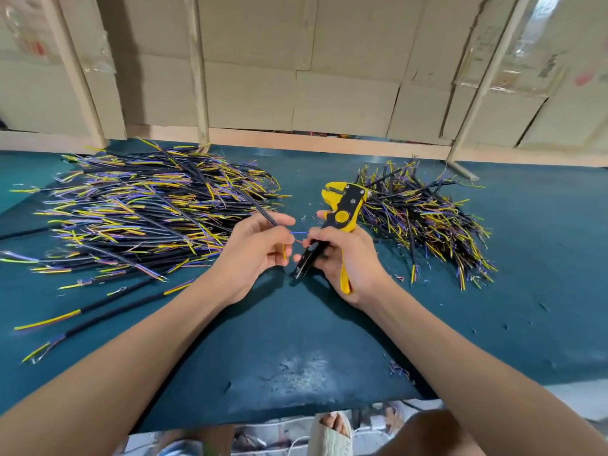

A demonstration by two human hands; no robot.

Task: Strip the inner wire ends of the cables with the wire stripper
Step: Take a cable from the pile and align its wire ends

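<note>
Where the blue mat [296, 324] begins on the left, a few loose black cables [65, 324] lie by themselves with yellow and purple ends poking out. Just past them sits a big heap of cables [144, 209], all black with yellow, blue and purple wires sticking out every way.

Next comes the left hand [256, 248]. Its fingers are curled and pinch one black cable [263, 215] that points up and away toward the big heap. A thin blue wire [298, 232] comes out from the fingers and reaches across to the other hand. A yellow wire [284, 250] hangs down by the fingers.

The right hand [345, 258] is wrapped round the handles of the wire stripper [342, 209], which is yellow and black. Its head points up and away, above the hand. The fingertips of this hand touch the end of the blue wire.

Further right lies a smaller heap of cables [424, 218], near the stripper's head. Behind the mat stand cardboard walls [296, 77].
</note>
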